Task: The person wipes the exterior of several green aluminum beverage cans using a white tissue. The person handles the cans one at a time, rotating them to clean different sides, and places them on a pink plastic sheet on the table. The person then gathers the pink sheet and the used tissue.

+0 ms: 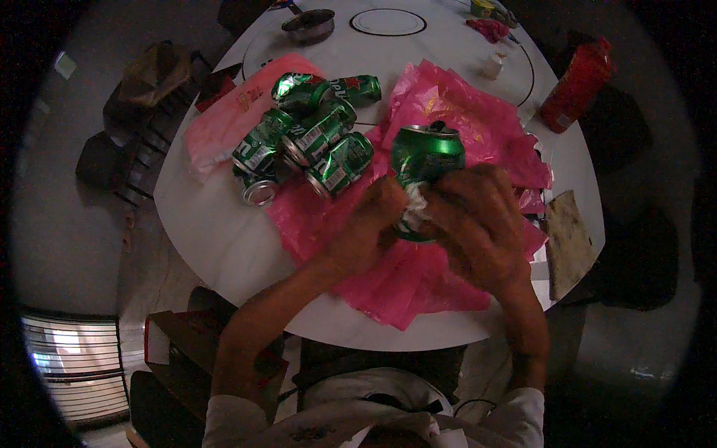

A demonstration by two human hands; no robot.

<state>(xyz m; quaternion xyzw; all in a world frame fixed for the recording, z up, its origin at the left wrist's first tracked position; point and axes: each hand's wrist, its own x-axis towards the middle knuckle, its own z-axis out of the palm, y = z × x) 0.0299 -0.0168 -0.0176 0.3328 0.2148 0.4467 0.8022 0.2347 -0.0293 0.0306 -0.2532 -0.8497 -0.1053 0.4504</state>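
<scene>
A green aluminium can (428,151) lies on a spread pink plastic bag (386,280), its tabbed top pointing away from me. Both hands are at its lower part. Between my left hand (372,218) and my right hand (482,224) is a crumpled white scrap (415,199), perhaps tissue, against the can's side. The left fingers are curled at the scrap, and those of the right bend over it and the can; their tips are partly hidden. Several green cans (330,165), some dented, lie in a pile left of the hands, partly on the pink bag.
A paler pink bag (224,123) lies behind the pile. Farther back on the white table (224,235) are a metal pan (308,27) and a round ringed mat (387,22). On the right are a red package (577,84) and a stained board or cloth (568,243). Dark chairs stand around.
</scene>
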